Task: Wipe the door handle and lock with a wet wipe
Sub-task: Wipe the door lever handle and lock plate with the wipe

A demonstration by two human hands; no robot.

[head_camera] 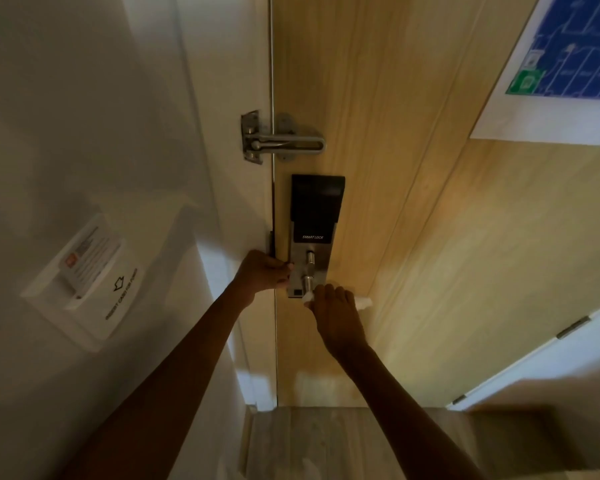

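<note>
A person cleans the hardware on a pale wood-grain door (pixel 413 185), both bare arms reaching up to the lock (pixel 314 216), a tall unit with a glossy black upper panel marked "SMART LOCK" over a brushed-metal lower plate. The right hand (pixel 336 315) has its fingers (pixel 329 293) clamped round a crumpled white wet wipe (pixel 362 302), which bulges out on both sides of the fist at the foot of the plate. That suggests the soft cloth is wrapped round the lever so one squeeze covers all of its surface. Of the door handle (pixel 307 281) itself only the round, polished metal neck shows, touching the wipe; the rest is hidden under the hand. The left hand (pixel 264 271) sits at the door's edge, its fingers (pixel 284 272) curled against the left side of the metal plate, seemingly to steady the door against the rubbing. Whether they pinch the plate or merely press on it cannot be told. Above the lock, a satin-steel swing-bar guard (pixel 284 140) bridges door and frame, untouched. On the smooth white wall (pixel 66 133) to the left hangs a white plastic key-card holder (pixel 84 282) with a card slotted in, and a blue floor plan (pixel 568 64) is fixed to the door's upper right. The black panel and the plate's upper part carry no cloth now, so the lock probably awaits its turn.
</note>
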